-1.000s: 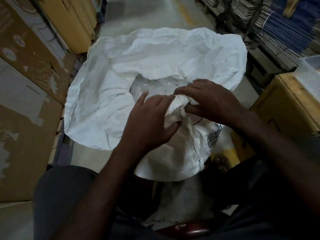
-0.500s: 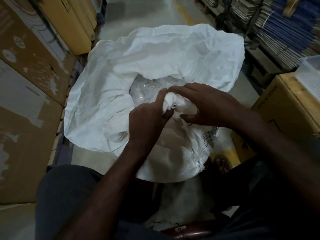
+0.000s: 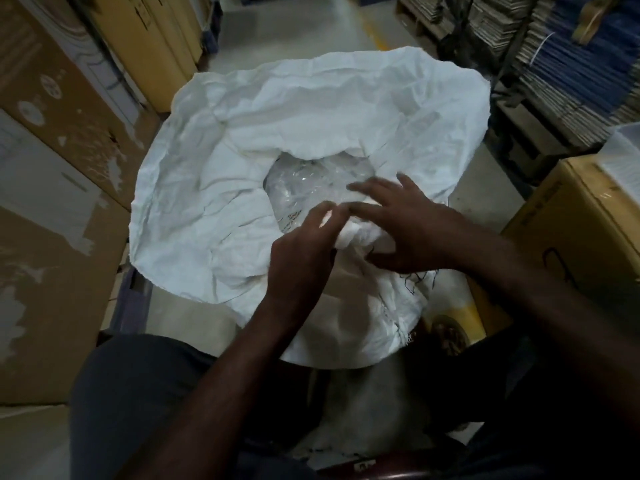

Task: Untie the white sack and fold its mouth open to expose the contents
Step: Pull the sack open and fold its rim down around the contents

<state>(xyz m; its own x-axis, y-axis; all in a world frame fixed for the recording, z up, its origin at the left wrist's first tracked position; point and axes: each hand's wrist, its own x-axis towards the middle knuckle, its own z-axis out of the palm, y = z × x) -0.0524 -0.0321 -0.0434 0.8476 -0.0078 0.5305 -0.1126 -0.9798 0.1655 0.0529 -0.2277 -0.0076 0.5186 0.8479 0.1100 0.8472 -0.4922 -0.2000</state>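
Observation:
The white sack (image 3: 242,161) stands in front of me with its mouth spread wide and its rim folded outward. Clear crinkled plastic (image 3: 311,188) shows inside the opening. My left hand (image 3: 301,261) reaches up to the near rim, and its straight, blurred fingers touch the bunched white fabric there. My right hand (image 3: 412,230) lies over that same bunched rim with fingers spread and straight, reaching over the plastic, thumb below the roll. Black print marks the sack's near right side (image 3: 412,278).
Worn cardboard boxes (image 3: 52,140) line the left side. A yellow-brown carton (image 3: 581,230) stands at the right, with stacked flat cardboard and blue bundles (image 3: 568,53) behind it. A concrete aisle (image 3: 294,32) runs ahead. My dark-trousered knees (image 3: 138,393) flank the sack.
Both hands gripped the bunched near rim earlier; now their fingers have straightened and spread. The rim has dropped lower and more clear plastic is exposed.

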